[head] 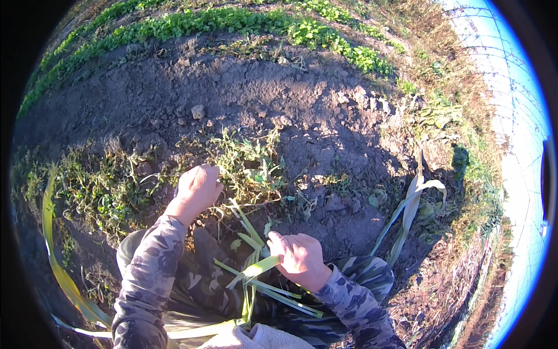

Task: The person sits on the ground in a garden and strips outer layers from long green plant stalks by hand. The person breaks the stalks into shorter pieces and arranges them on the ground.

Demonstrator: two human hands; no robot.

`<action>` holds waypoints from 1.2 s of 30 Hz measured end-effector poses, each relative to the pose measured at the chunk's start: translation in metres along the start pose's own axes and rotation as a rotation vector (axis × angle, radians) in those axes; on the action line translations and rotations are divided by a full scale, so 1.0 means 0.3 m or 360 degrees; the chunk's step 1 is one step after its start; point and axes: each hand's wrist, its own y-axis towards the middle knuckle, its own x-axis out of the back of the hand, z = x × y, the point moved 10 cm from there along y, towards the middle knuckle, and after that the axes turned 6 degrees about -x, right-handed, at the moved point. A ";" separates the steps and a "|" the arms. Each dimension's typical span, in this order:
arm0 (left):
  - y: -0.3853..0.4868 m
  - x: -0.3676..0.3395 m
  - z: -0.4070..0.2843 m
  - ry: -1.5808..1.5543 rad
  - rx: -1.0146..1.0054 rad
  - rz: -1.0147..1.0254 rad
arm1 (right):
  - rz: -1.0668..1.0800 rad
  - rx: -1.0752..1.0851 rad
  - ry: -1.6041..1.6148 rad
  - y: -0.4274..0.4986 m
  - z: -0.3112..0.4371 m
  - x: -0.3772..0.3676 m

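Just below the centre, my right hand (301,260) is closed on the end of a pale green leaf strip (260,267). The strip belongs to a loose cluster of long, flat green leaves that cross over my lap, some with cut or torn ends. Up and to the left, my left hand (197,190) is a fist with its back to the camera, beside a clump of weeds (253,168); whether anything is inside it cannot be seen. A long yellow-green leaf (65,275) curves up at the far left, partly behind my left sleeve. More pale leaf passes beneath that forearm.
Dry, withered long leaves (409,209) stand to the right of my knee. Low weeds (109,192) grow at the left. Beyond a strip of cloddy soil (209,91) runs a leafy green crop row (226,19). Wire mesh (508,87) lines the far right.
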 end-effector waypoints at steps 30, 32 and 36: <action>0.000 0.030 -0.011 -0.0030 -0.0003 -0.0126 | 0.0051 0.0003 -0.0101 -0.003 0.002 -0.013; -0.001 0.034 -0.013 -0.0036 0.0000 -0.0134 | 0.0040 0.0011 -0.0123 -0.002 0.005 -0.010; -0.001 0.046 -0.016 -0.0043 -0.0016 -0.0164 | 0.0047 0.0007 -0.0110 0.000 0.005 -0.009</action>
